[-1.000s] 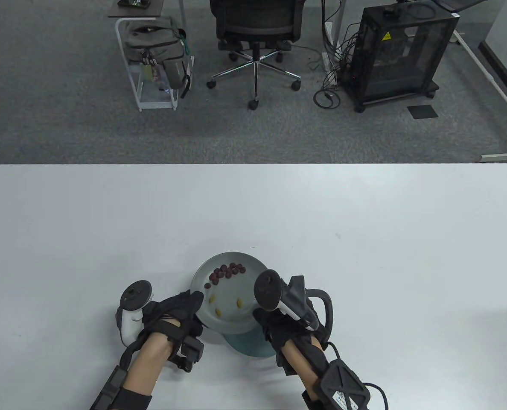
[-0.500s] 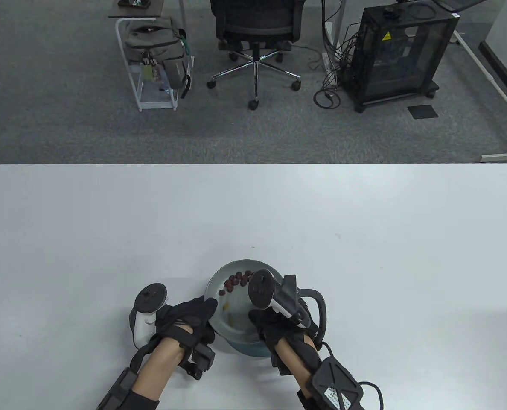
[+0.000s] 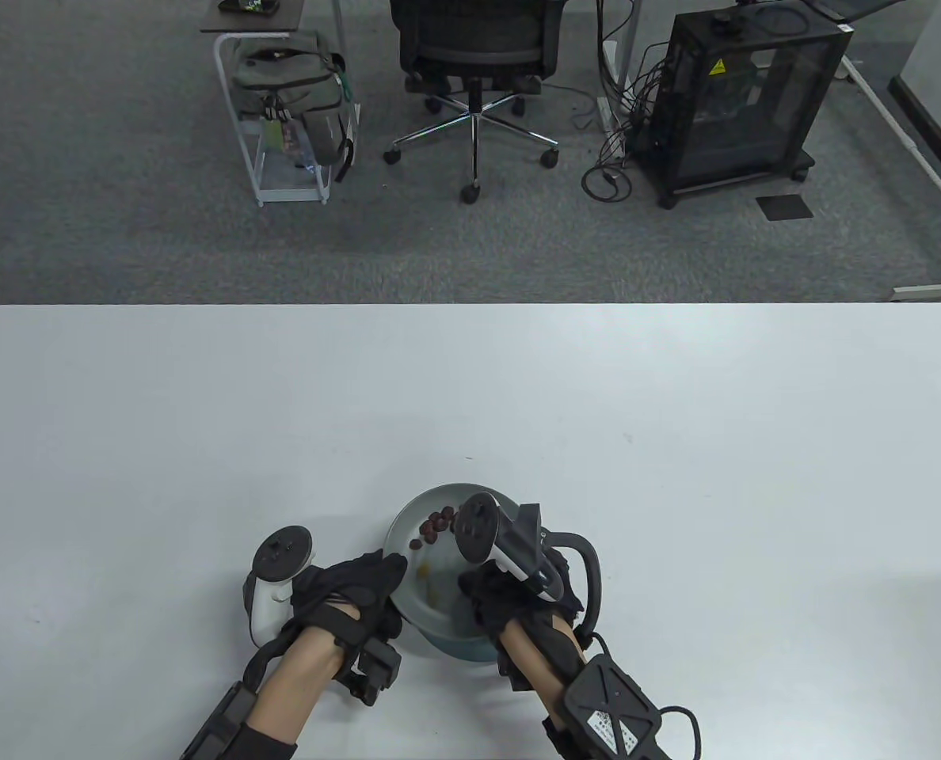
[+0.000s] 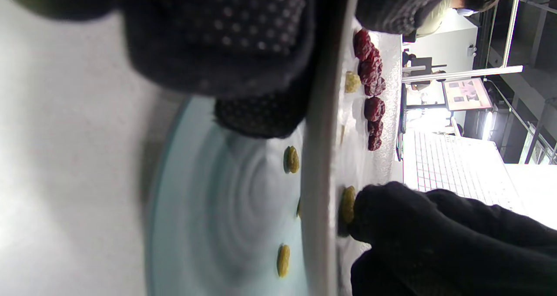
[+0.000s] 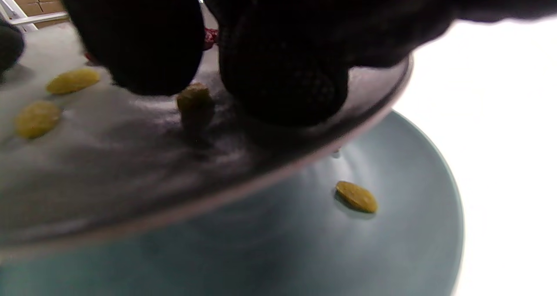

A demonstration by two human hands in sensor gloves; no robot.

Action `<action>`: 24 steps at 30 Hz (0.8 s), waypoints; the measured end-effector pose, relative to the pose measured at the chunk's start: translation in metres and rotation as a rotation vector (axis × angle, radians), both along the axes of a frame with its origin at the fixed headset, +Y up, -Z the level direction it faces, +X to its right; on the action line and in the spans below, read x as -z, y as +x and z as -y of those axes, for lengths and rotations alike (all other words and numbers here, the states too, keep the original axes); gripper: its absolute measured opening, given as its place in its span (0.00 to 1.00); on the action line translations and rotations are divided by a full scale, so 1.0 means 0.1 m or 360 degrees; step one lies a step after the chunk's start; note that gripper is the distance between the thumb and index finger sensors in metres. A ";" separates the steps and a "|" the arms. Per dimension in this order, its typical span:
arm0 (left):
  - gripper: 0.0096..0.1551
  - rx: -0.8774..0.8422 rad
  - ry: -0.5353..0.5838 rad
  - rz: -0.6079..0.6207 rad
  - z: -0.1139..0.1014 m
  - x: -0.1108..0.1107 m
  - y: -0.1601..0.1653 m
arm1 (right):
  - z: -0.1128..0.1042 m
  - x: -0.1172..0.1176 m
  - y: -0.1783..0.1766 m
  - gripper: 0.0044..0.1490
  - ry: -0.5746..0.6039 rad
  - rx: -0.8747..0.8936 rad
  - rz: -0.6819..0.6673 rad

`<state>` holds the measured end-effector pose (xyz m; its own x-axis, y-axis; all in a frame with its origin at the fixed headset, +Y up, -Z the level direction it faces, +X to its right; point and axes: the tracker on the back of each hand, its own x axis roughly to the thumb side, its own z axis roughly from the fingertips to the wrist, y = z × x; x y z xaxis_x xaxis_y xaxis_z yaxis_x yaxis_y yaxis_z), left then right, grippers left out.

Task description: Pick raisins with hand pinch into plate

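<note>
My left hand (image 3: 375, 574) grips the near-left rim of a grey plate (image 3: 417, 507) and holds it tilted above a teal plate (image 3: 459, 645). The grey plate carries several dark red raisins (image 3: 436, 522) at its far side and a few yellow raisins (image 3: 423, 568). My right hand (image 3: 470, 586) reaches onto the grey plate, and its fingertips (image 5: 283, 91) pinch one yellow raisin (image 5: 193, 98). In the left wrist view my left fingers (image 4: 226, 35) clamp the plate edge (image 4: 317, 156), and two yellow raisins (image 4: 291, 159) lie on the teal plate (image 4: 209, 209).
The white table (image 3: 676, 475) spreads wide to the left, right and far side of the plates. An office chair (image 3: 474, 47), a cart with a bag (image 3: 288, 87) and a black cabinet (image 3: 740, 95) stand on the floor beyond it.
Both hands and the grey plate have moved right, over the teal plate. My right hand has come down onto the grey plate and closed on a yellow raisin.
</note>
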<state>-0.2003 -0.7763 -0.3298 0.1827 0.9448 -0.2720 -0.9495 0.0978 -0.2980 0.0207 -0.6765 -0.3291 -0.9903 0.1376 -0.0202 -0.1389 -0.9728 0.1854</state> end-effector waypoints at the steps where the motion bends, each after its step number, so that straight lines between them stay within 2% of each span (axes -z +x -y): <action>1: 0.30 0.0001 0.0000 0.0002 0.00 0.00 0.00 | 0.00 0.01 0.00 0.34 -0.0003 0.0002 0.0002; 24: 0.30 0.0015 0.0030 -0.0019 -0.02 0.02 -0.03 | 0.09 0.06 -0.11 0.33 0.0017 -0.0028 0.0031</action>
